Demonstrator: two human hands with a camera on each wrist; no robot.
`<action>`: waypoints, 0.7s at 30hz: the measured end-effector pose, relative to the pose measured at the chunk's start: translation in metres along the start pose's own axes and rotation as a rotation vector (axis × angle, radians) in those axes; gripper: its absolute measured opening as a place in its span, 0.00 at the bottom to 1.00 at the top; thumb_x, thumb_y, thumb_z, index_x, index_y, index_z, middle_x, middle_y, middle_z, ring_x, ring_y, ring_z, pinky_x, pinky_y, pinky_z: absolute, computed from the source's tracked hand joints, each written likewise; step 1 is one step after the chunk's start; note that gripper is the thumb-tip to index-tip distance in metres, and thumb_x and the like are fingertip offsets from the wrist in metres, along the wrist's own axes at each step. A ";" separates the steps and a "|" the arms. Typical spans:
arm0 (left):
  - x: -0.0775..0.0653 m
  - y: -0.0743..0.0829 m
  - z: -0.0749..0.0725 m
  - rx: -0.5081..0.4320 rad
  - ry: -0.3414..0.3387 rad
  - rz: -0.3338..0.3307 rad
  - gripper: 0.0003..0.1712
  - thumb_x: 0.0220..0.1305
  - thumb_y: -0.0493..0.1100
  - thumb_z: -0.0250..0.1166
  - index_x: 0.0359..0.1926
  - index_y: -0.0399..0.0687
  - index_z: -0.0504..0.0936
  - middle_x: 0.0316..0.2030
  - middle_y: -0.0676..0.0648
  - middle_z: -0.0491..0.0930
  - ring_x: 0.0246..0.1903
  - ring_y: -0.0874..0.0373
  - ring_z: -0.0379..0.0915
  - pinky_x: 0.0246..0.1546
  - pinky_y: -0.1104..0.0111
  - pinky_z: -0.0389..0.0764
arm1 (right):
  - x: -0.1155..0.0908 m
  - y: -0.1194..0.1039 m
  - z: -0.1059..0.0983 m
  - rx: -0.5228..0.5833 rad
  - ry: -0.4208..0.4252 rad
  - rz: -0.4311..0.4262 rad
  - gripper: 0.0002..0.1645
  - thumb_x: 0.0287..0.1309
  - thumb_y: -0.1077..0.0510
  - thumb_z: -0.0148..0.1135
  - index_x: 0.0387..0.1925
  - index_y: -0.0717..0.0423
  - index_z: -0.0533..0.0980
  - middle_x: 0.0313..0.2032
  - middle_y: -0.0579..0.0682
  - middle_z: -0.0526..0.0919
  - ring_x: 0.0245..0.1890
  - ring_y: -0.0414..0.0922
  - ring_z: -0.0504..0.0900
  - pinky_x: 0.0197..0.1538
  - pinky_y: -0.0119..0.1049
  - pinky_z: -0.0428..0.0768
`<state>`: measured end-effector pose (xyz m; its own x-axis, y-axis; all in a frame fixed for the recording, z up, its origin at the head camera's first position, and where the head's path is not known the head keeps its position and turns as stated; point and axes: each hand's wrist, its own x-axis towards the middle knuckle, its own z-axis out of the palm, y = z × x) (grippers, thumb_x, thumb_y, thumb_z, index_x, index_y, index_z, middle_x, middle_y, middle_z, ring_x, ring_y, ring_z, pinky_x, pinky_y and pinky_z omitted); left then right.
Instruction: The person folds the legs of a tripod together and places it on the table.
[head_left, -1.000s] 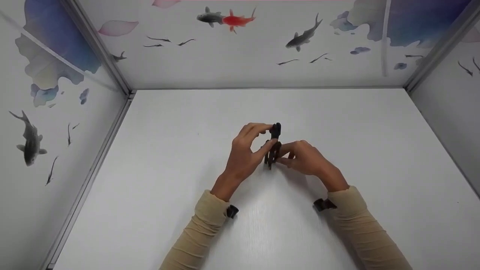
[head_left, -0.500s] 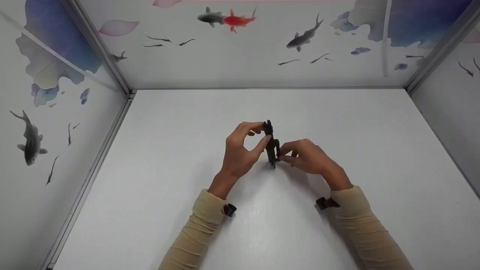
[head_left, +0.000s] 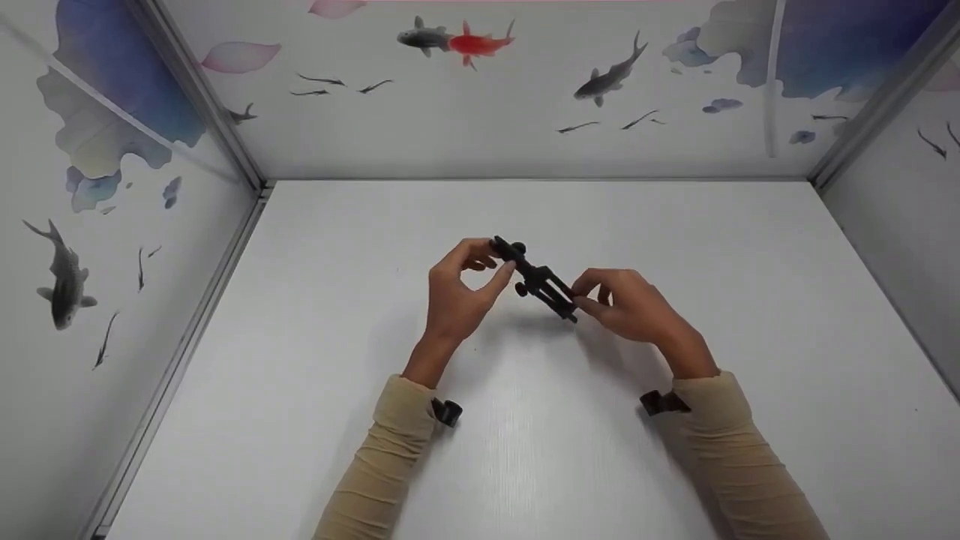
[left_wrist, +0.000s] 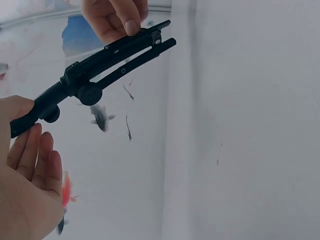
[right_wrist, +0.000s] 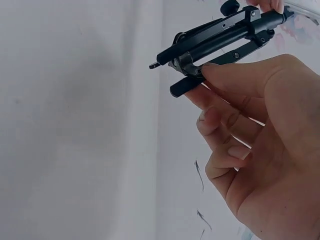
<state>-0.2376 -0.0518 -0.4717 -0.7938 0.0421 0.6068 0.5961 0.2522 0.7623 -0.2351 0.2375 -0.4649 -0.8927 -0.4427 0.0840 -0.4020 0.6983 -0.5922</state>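
Both hands hold a small black mini tripod point(head_left: 536, 277) above the white table, slanting from upper left to lower right with its legs folded nearly together. My left hand point(head_left: 459, 292) pinches the upper end between thumb and fingers. My right hand point(head_left: 630, 306) pinches a leg near the lower end. In the left wrist view, round knobs show on the tripod point(left_wrist: 75, 82), and the fingers of my left hand point(left_wrist: 30, 192) lie along its underside. In the right wrist view, my right thumb presses by a leg joint of the tripod point(right_wrist: 217, 42), with the other fingers curled below.
The white table point(head_left: 540, 450) is enclosed by a back wall point(head_left: 510, 142) and side walls printed with fish and blue blotches. Small black wrist cameras point(head_left: 448, 412) sit at the sleeve cuffs.
The tripod has turned from nearly upright to a slant, its upper end swinging left. My left hand has moved left and my right hand slightly right, so the hands are farther apart.
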 end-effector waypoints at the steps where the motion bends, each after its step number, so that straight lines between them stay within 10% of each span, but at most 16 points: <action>1: 0.000 -0.002 -0.002 0.001 -0.007 -0.020 0.16 0.69 0.46 0.78 0.54 0.49 0.87 0.45 0.52 0.90 0.45 0.53 0.87 0.51 0.58 0.86 | 0.000 0.000 -0.001 -0.002 0.007 -0.001 0.08 0.74 0.59 0.68 0.50 0.49 0.88 0.46 0.45 0.92 0.38 0.45 0.83 0.40 0.41 0.79; 21: -0.005 -0.030 -0.032 0.085 -0.376 -0.395 0.12 0.68 0.48 0.77 0.46 0.48 0.88 0.41 0.48 0.91 0.41 0.56 0.87 0.47 0.62 0.83 | -0.003 0.010 -0.010 -0.048 0.005 0.085 0.09 0.76 0.59 0.66 0.51 0.51 0.87 0.42 0.50 0.89 0.34 0.46 0.76 0.36 0.39 0.75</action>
<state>-0.2472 -0.0902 -0.4906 -0.9529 0.2667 0.1443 0.2447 0.3949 0.8856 -0.2385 0.2517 -0.4635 -0.9250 -0.3780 0.0395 -0.3342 0.7595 -0.5581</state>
